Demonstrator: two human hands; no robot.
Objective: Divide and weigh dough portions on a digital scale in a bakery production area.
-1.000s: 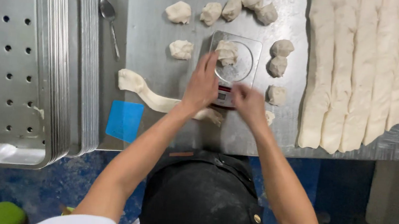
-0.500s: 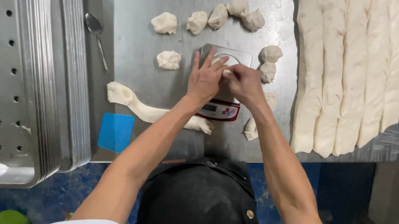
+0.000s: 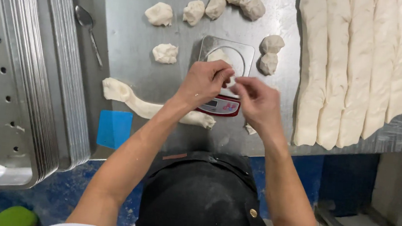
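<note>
Over a small kitchen scale (image 3: 228, 56) with a red front, my left hand (image 3: 204, 81) and my right hand (image 3: 256, 101) meet, both pinching a small bit of dough (image 3: 231, 80) between their fingertips. A dough piece (image 3: 217, 55) lies on the scale's platform, partly hidden by my left hand. A long rope of dough (image 3: 135, 102) runs along the steel table (image 3: 130, 32) under my left forearm. Two weighed lumps (image 3: 270, 53) sit just right of the scale.
Several dough lumps (image 3: 206, 8) lie at the table's far side. Long dough strips (image 3: 357, 69) fill the right. A blue scraper (image 3: 114, 128) lies at the front edge, a spoon (image 3: 88, 31) further left. Stacked perforated trays (image 3: 13, 75) stand on the left.
Both hands have lifted off the scale platform and drawn back toward me, now pinching a small dough bit between them. The dough piece stays on the scale.
</note>
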